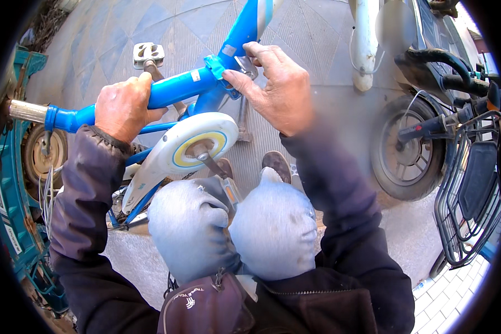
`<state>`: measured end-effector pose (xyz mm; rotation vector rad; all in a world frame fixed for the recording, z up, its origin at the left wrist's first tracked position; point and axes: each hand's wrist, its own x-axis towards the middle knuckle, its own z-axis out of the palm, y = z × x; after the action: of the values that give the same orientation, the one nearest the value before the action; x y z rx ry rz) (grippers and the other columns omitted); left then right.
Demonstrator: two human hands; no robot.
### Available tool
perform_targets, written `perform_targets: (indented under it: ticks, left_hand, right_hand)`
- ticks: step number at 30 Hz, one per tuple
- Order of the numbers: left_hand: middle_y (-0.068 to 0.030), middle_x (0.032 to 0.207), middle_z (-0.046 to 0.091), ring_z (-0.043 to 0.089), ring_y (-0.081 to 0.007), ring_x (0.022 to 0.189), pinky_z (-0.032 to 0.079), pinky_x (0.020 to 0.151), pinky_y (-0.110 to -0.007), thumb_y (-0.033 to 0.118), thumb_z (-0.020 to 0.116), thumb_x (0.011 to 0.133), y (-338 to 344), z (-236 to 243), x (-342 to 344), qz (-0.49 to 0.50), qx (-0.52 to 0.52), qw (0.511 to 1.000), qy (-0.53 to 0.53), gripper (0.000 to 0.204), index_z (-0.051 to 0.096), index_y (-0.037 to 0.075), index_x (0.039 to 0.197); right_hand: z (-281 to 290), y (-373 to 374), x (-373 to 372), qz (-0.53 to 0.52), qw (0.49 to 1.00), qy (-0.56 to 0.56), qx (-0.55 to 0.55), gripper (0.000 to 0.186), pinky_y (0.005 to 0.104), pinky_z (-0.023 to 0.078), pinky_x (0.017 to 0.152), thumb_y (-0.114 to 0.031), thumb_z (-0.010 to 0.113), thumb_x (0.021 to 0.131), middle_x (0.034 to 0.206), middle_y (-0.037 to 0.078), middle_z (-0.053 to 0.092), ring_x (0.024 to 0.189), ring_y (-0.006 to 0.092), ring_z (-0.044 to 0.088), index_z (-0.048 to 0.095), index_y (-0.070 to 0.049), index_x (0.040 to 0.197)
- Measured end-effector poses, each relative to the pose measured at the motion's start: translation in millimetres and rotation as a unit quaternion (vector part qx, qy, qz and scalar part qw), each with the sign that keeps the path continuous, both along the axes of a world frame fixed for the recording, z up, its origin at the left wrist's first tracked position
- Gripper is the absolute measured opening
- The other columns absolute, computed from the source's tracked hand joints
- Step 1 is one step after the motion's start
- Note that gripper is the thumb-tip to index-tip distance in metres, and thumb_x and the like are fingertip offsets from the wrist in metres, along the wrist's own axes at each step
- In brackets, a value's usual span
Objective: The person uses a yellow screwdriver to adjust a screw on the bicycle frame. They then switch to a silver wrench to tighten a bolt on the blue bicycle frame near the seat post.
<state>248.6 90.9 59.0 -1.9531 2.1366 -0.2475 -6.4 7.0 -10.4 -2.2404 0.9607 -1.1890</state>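
Observation:
A blue bicycle frame (178,91) lies across in front of my knees. My left hand (121,107) is closed around its tube, near the end with the silver post (28,111). My right hand (278,89) is at the frame's joint, its thumb against a light-blue clamp (215,67) and its bent fingers by the tube above. A metal piece (246,68) shows partly beneath that hand. Below the tube is the white chain guard (220,131) with a yellow ring and a crank arm (212,166). A pale pedal (148,54) sticks out on the far side.
At the right stands an electric scooter with a black wheel (409,147) and a wire basket (467,206). A white post-like tube (364,50) is beyond my right hand. On the left is a teal metal cart (8,161). My grey-clad knees (273,228) are close below the bicycle.

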Motion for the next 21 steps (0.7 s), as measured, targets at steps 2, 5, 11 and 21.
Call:
perform_targets:
  ticks: [2,5,11,21]
  left_hand:
    - [-0.0141,0.081,0.071,0.072,-0.0296,0.07,0.057,0.064,-0.039,0.036,0.085,0.075,2.3,2.0,-2.9,0.002,-0.003,1.0,-0.004,0.041,0.061,0.008,0.092]
    - [-0.0135,0.081,0.071,0.072,-0.029,0.071,0.058,0.065,-0.038,0.035,0.084,0.076,1.4,2.6,-3.1,-0.006,-0.015,1.0,0.003,0.041,0.062,0.007,0.094]
    - [-0.0137,0.081,0.071,0.071,-0.0289,0.071,0.058,0.067,-0.038,0.037,0.085,0.076,-2.4,-3.6,2.1,-0.007,-0.021,1.0,0.01,0.042,0.062,0.008,0.095]
    - [-0.0138,0.082,0.071,0.072,-0.0277,0.073,0.059,0.068,-0.036,0.035,0.084,0.077,-2.5,-9.8,6.4,-0.006,-0.029,0.999,0.016,0.041,0.065,0.008,0.1]
  right_hand:
    - [7.5,-2.9,-4.0,-0.033,0.991,-0.075,0.105,0.043,0.0315,0.057,0.077,-0.029,0.078,0.09,0.102,0.013,0.073,0.09,0.0174,0.07,0.068,0.002,0.119]
    - [12.1,-10.1,-20.0,-0.096,0.95,-0.171,0.245,0.04,0.0299,0.057,0.076,-0.028,0.076,0.092,0.1,0.012,0.073,0.089,0.0167,0.07,0.069,0.002,0.117]
    - [1.7,-6.2,-16.8,-0.029,0.985,-0.115,0.129,0.038,0.0296,0.057,0.069,-0.031,0.075,0.091,0.092,0.013,0.073,0.08,0.018,0.07,0.071,0.002,0.11]
    - [18.8,-23.3,6.5,0.037,0.986,0.15,0.064,0.039,0.0319,0.059,0.072,-0.034,0.071,0.095,0.089,0.016,0.073,0.08,0.0202,0.073,0.072,0.0,0.115]
